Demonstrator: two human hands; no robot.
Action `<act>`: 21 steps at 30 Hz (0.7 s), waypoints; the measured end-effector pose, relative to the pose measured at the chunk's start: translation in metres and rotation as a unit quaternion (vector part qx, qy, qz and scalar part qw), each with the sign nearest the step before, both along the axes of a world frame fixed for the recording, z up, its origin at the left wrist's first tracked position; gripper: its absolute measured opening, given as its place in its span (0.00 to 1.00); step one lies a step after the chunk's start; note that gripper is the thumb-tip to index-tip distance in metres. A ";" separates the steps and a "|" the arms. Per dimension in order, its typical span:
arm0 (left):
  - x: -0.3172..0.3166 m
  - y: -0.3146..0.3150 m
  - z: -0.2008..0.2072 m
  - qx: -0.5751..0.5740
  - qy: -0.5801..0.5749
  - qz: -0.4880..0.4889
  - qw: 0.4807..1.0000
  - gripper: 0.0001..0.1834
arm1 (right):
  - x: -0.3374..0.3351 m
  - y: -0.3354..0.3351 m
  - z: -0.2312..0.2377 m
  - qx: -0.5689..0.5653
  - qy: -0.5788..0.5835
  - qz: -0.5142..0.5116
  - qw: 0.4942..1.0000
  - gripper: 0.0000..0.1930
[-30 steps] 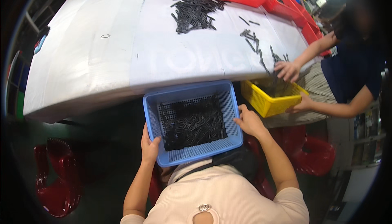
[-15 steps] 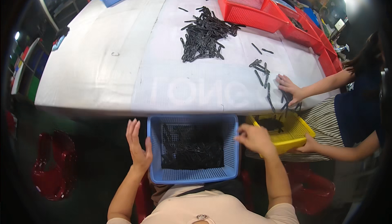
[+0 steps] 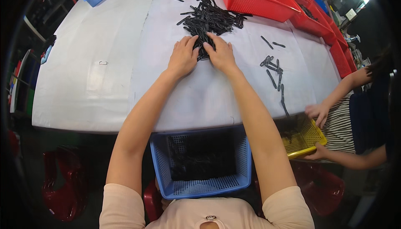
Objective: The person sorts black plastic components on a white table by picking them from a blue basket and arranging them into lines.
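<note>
Your left hand point(image 3: 183, 57), right hand point(image 3: 221, 54), unclenched, cup slim black strips point(image 3: 209, 18) atop white table point(image 3: 87, 91); at table's near edge, meshed blue basket point(image 3: 204, 186) holds dark heap point(image 3: 194, 160).

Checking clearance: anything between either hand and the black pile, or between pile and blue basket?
Nothing visible separates the left hand or right hand from the black pile; both touch it. Between pile and blue basket, the white table's near edge crosses; nothing else visible blocks that path.
</note>
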State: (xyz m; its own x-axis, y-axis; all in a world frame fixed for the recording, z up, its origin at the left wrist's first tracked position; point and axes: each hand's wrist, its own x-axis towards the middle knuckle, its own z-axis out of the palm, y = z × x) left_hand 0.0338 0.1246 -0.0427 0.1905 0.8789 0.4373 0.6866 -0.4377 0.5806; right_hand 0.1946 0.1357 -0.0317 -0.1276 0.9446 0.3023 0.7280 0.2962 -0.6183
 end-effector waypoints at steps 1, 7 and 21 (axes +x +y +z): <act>-0.003 -0.006 0.000 0.010 -0.008 -0.034 0.999 0.24 | -0.004 -0.007 0.001 0.001 -0.007 0.027 1.000 0.27; -0.020 -0.080 0.010 -0.002 0.036 -0.105 0.994 0.23 | 0.007 -0.070 0.012 0.040 -0.025 0.086 0.995 0.18; -0.064 -0.153 0.031 0.004 0.059 0.059 0.996 0.14 | -0.011 -0.125 0.035 0.164 -0.085 0.124 0.975 0.12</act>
